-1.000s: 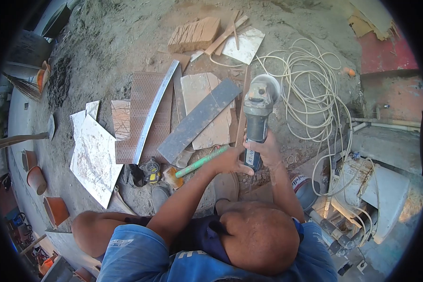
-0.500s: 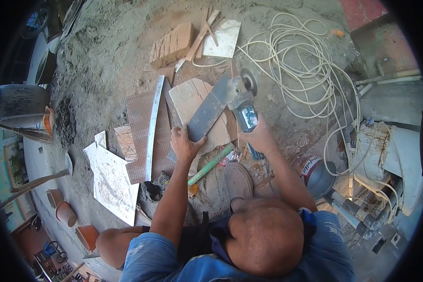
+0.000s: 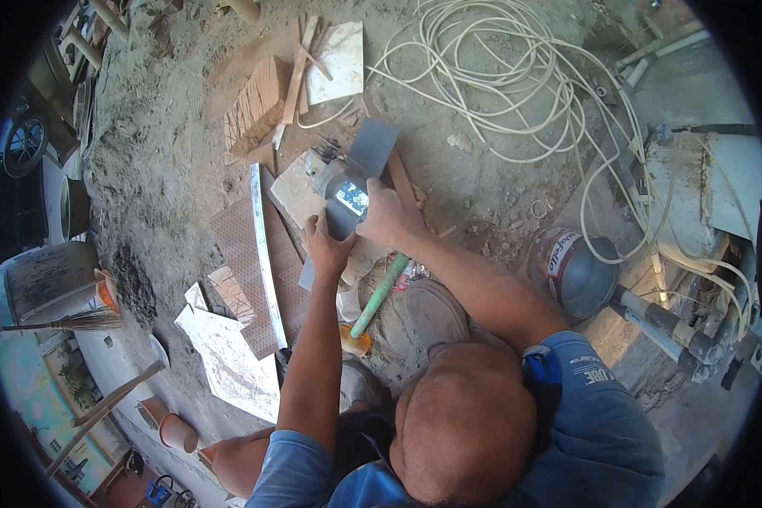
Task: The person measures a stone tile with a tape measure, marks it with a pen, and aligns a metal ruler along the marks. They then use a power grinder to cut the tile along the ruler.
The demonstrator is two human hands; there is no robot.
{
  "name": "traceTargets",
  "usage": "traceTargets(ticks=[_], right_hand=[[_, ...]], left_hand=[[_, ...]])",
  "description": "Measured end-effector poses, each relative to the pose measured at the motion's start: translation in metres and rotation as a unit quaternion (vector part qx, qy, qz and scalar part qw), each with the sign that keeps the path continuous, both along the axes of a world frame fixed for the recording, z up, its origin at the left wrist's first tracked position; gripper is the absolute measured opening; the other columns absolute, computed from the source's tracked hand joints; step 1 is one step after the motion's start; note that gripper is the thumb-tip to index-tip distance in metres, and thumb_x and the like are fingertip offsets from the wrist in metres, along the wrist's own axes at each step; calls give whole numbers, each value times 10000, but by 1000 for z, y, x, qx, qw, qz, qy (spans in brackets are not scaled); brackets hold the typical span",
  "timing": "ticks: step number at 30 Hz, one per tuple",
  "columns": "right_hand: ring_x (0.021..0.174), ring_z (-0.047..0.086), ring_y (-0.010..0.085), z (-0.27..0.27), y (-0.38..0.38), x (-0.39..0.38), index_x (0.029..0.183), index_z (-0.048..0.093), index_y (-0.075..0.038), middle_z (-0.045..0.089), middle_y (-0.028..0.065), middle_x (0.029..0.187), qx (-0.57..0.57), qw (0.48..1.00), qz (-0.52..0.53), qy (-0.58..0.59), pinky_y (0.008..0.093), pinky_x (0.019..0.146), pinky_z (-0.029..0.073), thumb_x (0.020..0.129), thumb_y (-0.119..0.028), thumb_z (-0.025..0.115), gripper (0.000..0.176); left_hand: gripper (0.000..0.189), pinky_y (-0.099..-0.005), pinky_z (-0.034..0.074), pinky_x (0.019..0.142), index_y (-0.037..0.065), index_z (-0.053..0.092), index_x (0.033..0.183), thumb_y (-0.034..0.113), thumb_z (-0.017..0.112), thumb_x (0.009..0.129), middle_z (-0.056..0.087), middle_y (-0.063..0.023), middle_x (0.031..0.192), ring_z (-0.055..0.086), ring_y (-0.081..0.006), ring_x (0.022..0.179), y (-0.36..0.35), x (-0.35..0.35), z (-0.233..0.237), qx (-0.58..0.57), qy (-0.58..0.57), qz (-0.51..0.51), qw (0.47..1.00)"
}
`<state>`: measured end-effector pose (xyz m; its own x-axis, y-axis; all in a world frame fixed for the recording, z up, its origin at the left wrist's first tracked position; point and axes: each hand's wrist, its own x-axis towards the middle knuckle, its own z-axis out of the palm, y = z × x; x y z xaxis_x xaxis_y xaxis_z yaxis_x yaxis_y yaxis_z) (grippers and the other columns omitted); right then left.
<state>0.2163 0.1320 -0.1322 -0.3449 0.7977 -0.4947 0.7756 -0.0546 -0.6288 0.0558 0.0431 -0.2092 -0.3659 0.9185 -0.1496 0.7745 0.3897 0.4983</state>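
An angle grinder (image 3: 337,188) is being gripped by the right hand (image 3: 383,218), the fingers being wrapped tightly around the tool's body and the disc end being pointed away from the person, over a grey tile strip (image 3: 371,144). Whether the disc is touching the strip cannot be told. The strip is lying at a slant on the sandy ground, partly over a pale tile (image 3: 295,196). Its near part is being pressed down by the left hand (image 3: 326,245), which is being laid flat with the fingers spread, just beside the grinder. A metal straightedge (image 3: 262,254) is lying on a brown patterned tile (image 3: 239,241) to the left of the strip, near the left forearm. A green-handled tool (image 3: 383,290) is lying on the ground just below the hands, beside a shoe (image 3: 436,311). A white cable (image 3: 499,76) is lying in loose coils beyond the right hand. A round tin (image 3: 571,273) is standing to the right of the right forearm. A brick (image 3: 254,103) and a white tile (image 3: 339,51) are lying further off, past the grinder.
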Motion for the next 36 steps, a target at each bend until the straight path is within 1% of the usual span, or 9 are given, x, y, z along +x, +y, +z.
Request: traceTargets(ticks=[6, 9, 12, 14, 21, 24, 26, 34, 36], right_hand=[[1056, 625, 418, -1, 6, 0, 1197, 459, 0, 643, 262, 1092, -14, 1000, 2, 7, 478, 895, 519, 728, -228, 760, 602], [1021, 652, 405, 6, 9, 2, 1148, 487, 13, 668, 259, 1041, -1, 1000, -11, 0, 473, 865, 540, 721, -175, 742, 532], [1031, 650, 404, 3, 12, 1, 1159, 483, 19, 665, 264, 1060, -13, 1000, -12, 0, 469, 872, 539, 725, -177, 741, 541], [1041, 636, 408, -6, 12, -1, 1217, 457, -9, 650, 255, 1076, -22, 1000, -8, -8, 482, 880, 525, 719, -240, 766, 631], [1038, 643, 404, -12, 15, -8, 1220, 470, -8, 664, 255, 1062, -15, 1000, 2, -25, 485, 880, 526, 705, -252, 764, 641], [1052, 639, 408, -8, 15, -9, 1234, 463, 1, 655, 266, 1098, -17, 999, 7, -37, 480, 891, 525, 707, -247, 761, 654], [1058, 641, 400, -7, 14, -10, 1181, 477, 15, 662, 270, 1080, -6, 999, 9, -45, 452, 915, 523, 716, -243, 767, 605], [1052, 644, 402, -5, 14, -13, 1193, 476, 17, 658, 277, 1090, -15, 998, 6, -53, 459, 903, 529, 710, -243, 765, 620], [1053, 643, 403, -4, 13, -14, 1195, 477, 16, 658, 276, 1092, -19, 998, 8, -56, 461, 901, 531, 709, -243, 765, 622]], left_hand=[[852, -448, 367, 1057, -17, 527, 1345, 335, 856, 642, 525, -178, 1283, 475, -360, 1227, 6, 9, 0, 21, 8, 0, 1000], [853, -441, 368, 1058, -18, 525, 1346, 333, 854, 642, 526, -176, 1277, 474, -356, 1223, 5, 9, 0, 24, 17, 1, 1000], [853, -440, 365, 1061, -15, 523, 1350, 330, 855, 644, 521, -176, 1280, 471, -353, 1225, 6, 11, -3, 40, 11, 9, 999], [854, -441, 364, 1061, -16, 523, 1350, 329, 857, 644, 519, -177, 1284, 469, -353, 1226, 7, 12, -2, 31, 7, 13, 999], [844, -442, 370, 1056, -3, 538, 1343, 333, 859, 639, 516, -171, 1282, 464, -352, 1224, 6, 9, -6, 34, 5, 10, 999], [832, -446, 377, 1043, 4, 550, 1334, 339, 860, 638, 521, -165, 1258, 472, -349, 1201, 5, 9, -8, 43, 11, 12, 999], [828, -447, 380, 1038, 6, 554, 1330, 341, 861, 637, 522, -163, 1250, 475, -347, 1190, 5, 8, -9, 47, 5, 16, 999], [842, -452, 388, 1021, 16, 560, 1326, 354, 869, 621, 523, -156, 1239, 479, -350, 1170, 5, 8, -11, 54, 11, 22, 998], [809, -466, 350, 1039, 33, 553, 1320, 314, 855, 624, 506, -162, 1265, 438, -362, 1199, 5, 9, -11, 50, -13, 27, 998]])
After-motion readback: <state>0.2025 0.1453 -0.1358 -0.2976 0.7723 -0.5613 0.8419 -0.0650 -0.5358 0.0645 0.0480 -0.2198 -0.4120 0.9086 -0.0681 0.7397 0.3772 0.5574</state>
